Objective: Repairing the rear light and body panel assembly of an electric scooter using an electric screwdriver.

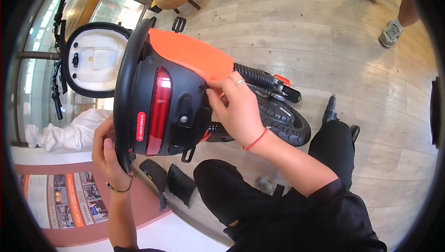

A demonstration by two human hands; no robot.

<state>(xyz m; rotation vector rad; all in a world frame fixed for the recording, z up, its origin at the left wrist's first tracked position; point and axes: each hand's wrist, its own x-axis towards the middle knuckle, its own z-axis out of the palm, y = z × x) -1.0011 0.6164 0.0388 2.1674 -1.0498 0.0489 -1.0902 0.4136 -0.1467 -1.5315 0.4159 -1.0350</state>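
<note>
The tail of a black and orange electric scooter stands before me, with a long red tail light (159,113) on its black rear cover (181,73). An orange side panel (192,55) runs along the cover's far side. My left hand (110,157) is closed round the black rim (124,99) at the scooter's top, its fingertips out of sight behind it. Thumb and fingers of my right hand (237,106) are bent together at the panel's lower corner; whatever is between them is hidden. Near that hand sits a black bracket (190,129) with a bolt (184,119).
A treaded wheel (285,122) and a coil shock absorber (252,75) lie beyond my right hand. A raised oval seat (95,59) shows its white underside. A dark power screwdriver (329,110) is beside my leg. Black covers (181,185) rest low left; a person's shoes (390,34) are far right.
</note>
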